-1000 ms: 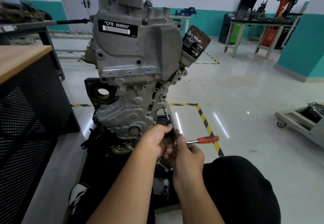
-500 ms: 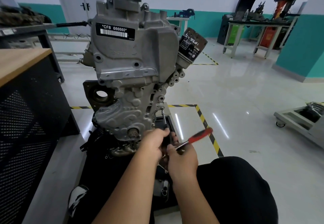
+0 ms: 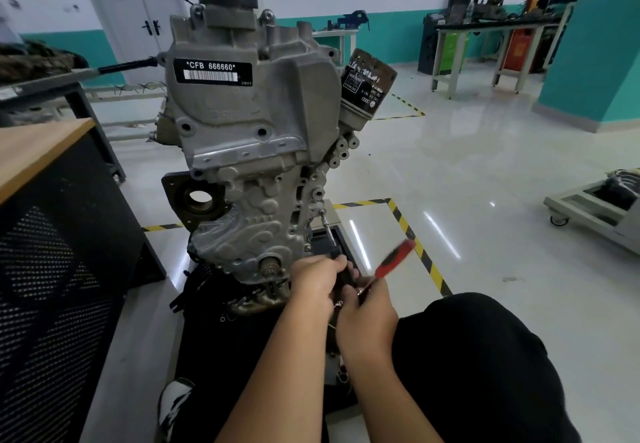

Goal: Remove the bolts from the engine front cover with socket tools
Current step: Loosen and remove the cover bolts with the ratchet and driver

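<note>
Mid-job: left hand (image 3: 313, 281) grips the extension bar (image 3: 329, 234) seated on a front cover (image 3: 242, 227) bolt, right hand (image 3: 367, 307) clenched around the red-handled ratchet (image 3: 394, 258). Remaining bolts hard to count.

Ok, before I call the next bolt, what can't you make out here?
- Head view: ratchet head, hidden between left hand and right hand.
- Red ratchet handle: motion-blurred.
- Socket tip on the extension: too small to show whether it's seated on a bolt of the front cover.
</note>
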Demonstrator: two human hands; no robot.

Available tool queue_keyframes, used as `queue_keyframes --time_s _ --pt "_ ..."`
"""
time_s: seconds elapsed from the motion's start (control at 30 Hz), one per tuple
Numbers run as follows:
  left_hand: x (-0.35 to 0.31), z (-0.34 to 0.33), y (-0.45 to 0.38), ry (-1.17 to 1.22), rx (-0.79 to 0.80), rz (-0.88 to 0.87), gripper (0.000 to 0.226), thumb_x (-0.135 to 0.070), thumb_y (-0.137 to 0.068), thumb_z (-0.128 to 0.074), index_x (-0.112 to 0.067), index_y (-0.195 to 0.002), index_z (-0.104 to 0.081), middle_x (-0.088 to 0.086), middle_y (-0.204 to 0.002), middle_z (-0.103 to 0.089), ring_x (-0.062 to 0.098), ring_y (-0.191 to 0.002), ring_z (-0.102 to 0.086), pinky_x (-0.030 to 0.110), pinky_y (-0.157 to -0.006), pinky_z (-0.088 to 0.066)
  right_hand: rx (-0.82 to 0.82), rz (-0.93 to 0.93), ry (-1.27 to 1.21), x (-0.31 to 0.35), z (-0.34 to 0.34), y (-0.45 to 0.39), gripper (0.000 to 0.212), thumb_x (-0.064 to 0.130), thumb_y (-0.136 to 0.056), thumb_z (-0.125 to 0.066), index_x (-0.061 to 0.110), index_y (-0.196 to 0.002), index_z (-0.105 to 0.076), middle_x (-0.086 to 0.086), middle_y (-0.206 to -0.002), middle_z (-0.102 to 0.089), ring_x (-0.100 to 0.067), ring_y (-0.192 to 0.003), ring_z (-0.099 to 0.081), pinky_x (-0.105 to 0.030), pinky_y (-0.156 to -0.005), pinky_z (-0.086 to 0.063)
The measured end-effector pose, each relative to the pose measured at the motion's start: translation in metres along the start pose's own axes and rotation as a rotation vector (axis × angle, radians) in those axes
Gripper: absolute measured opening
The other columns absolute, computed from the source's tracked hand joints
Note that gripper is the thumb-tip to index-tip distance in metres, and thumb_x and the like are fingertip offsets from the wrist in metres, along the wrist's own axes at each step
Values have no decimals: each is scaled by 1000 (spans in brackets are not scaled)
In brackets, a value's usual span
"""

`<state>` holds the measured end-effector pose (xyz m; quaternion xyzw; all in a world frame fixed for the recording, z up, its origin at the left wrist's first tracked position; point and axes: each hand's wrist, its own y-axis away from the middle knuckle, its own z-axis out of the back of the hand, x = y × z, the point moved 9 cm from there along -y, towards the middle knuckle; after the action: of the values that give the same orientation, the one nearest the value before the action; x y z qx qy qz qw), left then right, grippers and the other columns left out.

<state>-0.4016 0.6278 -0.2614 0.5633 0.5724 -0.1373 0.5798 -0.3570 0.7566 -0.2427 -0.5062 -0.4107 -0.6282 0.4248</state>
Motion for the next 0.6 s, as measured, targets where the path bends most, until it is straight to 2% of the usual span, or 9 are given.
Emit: queue_keyframes --time_s 0.07,0.13,0.2,0.27,0.33,0.43,0.53,0.6 --pt "3 -6 -2 -9 42 -6 19 -1 -90 -67 0 -71 -71 21 -78 -71 30 -65 -69 40 -61 -58 -59 44 -39 0 8 -2 15 25 -100 -62 34 -94 -52 7 -87 -68 -13 -81 -70 -30 -66 -56" --pt "5 -10 -1 -37 85 20 11 -8 -92 -67 -2 -84 -72 21 -87 -75 32 -72 -73 41 -63 -58 -46 -141 -241 -13 8 -5 12 36 -102 -58 26 -95 -58 3 -81 -69 -14 -70 -67 -34 -64 -56" --pt "7 -11 -5 -60 110 24 11 -10 -95 -64 -2 -90 -69 22 -91 -75 33 -73 -73 41 -60 -58 2 -278 -356 -22 5 -9 29 40 -103 -56 14 -94 -63 -5 -75 -66 -17 -60 -62 -32 -58 -51" --pt "6 -11 -8 -64 93 5 11 -7 -94 -66 0 -86 -68 25 -91 -74 35 -74 -73 42 -61 -58 -49 -166 -292 -17 13 -16 18 33 -101 -62 22 -88 -58 -1 -78 -68 -12 -62 -64 -21 -53 -48" --pt "6 -12 -8 -38 86 -6 13 -7 -91 -70 1 -81 -70 25 -90 -74 33 -72 -72 42 -65 -59 -50 -97 -355 -6 14 -16 18 25 -98 -68 31 -88 -54 8 -80 -68 -4 -69 -65 -9 -52 -43" --pt "6 -12 -5 -4 119 4 17 -15 -87 -76 1 -80 -75 21 -87 -76 30 -70 -73 40 -67 -59 -64 16 -298 6 18 -12 14 30 -95 -71 30 -91 -58 9 -79 -69 -2 -68 -67 -11 -52 -46" --pt "5 -14 -3 -1 181 10 16 -12 -90 -72 -3 -76 -72 22 -90 -76 34 -76 -75 43 -65 -60 -98 -34 -286 5 23 -12 20 38 -97 -67 22 -87 -59 3 -76 -70 -6 -62 -66 -18 -49 -45" --pt "4 -13 -4 -7 147 -18 16 -7 -90 -72 -3 -74 -69 24 -91 -74 35 -79 -73 48 -71 -60 -77 -16 -292 4 21 -13 19 32 -96 -70 28 -85 -55 6 -78 -69 -7 -68 -67 -16 -51 -43"
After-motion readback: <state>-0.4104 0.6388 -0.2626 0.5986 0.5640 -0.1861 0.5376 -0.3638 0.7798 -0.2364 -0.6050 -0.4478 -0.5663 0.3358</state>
